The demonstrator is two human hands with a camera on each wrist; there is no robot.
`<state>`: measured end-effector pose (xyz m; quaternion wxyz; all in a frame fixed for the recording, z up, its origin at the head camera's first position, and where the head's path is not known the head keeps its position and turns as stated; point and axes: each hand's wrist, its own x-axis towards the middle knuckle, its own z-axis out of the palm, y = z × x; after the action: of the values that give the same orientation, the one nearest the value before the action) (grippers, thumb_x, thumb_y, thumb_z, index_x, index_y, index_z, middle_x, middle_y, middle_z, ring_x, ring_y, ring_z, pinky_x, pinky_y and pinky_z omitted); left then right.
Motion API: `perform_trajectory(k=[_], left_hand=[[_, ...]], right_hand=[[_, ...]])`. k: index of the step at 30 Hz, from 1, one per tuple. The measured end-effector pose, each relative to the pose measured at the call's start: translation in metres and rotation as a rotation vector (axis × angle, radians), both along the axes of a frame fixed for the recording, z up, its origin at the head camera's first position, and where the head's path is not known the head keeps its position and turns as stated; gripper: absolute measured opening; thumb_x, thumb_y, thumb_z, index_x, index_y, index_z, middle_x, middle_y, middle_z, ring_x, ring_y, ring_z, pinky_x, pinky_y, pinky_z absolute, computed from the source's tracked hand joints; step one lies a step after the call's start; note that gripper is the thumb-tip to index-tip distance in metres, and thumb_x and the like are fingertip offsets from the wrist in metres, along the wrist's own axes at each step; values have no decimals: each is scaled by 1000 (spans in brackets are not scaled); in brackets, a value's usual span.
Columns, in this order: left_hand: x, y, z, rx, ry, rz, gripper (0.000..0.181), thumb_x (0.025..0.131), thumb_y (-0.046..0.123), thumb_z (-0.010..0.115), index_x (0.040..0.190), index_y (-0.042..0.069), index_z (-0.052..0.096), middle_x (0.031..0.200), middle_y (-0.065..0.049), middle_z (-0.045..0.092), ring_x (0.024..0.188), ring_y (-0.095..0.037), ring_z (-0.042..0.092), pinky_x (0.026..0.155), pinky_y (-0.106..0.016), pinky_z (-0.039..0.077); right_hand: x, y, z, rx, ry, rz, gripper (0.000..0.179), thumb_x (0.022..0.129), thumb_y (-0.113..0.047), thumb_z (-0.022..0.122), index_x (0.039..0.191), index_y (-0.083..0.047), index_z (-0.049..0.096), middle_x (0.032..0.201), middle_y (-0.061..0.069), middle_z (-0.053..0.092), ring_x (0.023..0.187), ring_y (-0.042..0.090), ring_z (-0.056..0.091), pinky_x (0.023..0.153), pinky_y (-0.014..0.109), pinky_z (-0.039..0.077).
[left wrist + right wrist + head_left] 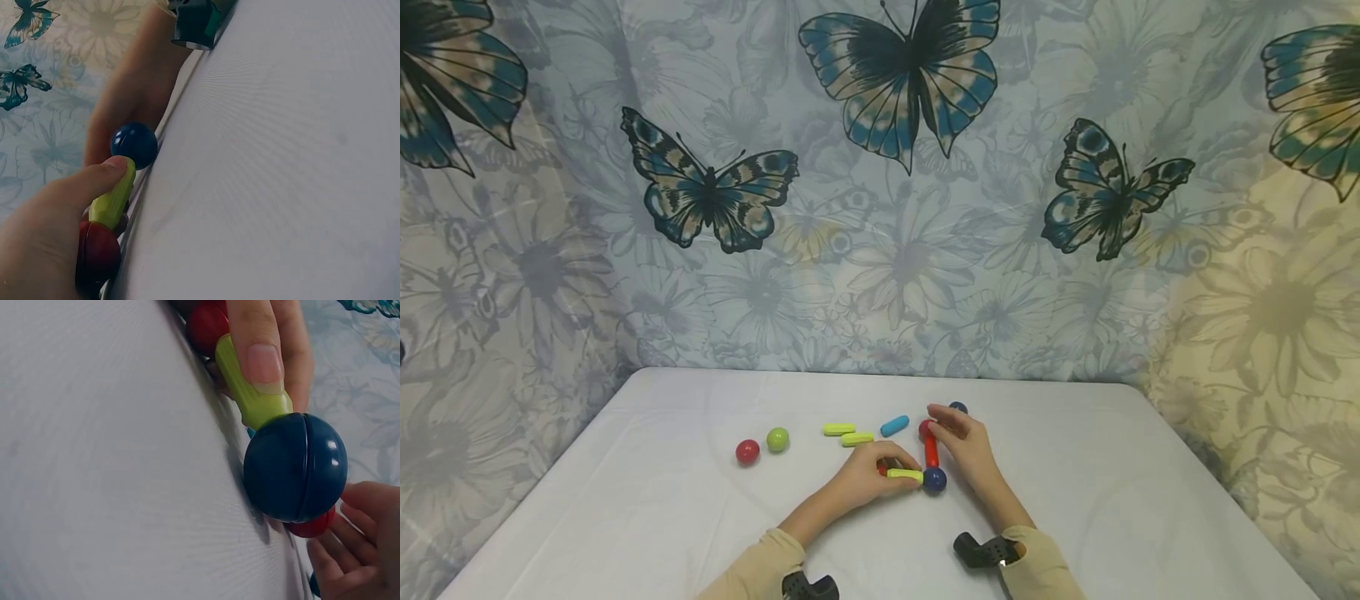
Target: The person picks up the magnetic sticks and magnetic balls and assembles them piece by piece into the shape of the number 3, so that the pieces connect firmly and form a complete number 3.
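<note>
My left hand [874,471] grips a yellow-green ribbed stick [112,200] with thumb and fingers. One end of the stick meets a dark blue ball [294,467]; at the other end a red ball [99,253] sits partly hidden by the hand. From the blue ball a red stick [932,451] runs away across the table to a second red ball [926,429]. My right hand [962,442] holds that far red ball between thumb and fingers. In the right wrist view the blue ball covers part of it.
On the white table [625,517] lie a red ball [747,452] and a green ball [778,439] at left. Two yellow-green sticks [839,429] and a light blue stick [895,426] lie behind my left hand. Another dark blue ball [958,407] is beyond my right hand.
</note>
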<state>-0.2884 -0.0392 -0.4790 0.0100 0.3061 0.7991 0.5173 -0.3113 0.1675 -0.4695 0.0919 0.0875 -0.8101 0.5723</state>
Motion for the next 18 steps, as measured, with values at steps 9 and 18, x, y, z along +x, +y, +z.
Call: perform_trajectory(k=[9, 18], left_hand=[[-1, 1, 0, -19, -9, 11, 20, 79, 31, 81, 97, 24, 75, 93, 6, 74, 83, 0, 60, 74, -17, 48], [-1, 0, -1, -3, -15, 2, 19, 80, 29, 80, 96, 23, 75, 93, 5, 74, 84, -2, 60, 75, -17, 48]], right_hand=[[1, -5, 15, -61, 13, -65, 39, 94, -17, 65, 131, -7, 59, 135, 14, 61, 130, 28, 55, 106, 36, 45], [3, -20, 30, -124, 41, -15, 42, 93, -13, 66, 131, 0, 57, 136, 19, 59, 131, 33, 53, 106, 34, 44]])
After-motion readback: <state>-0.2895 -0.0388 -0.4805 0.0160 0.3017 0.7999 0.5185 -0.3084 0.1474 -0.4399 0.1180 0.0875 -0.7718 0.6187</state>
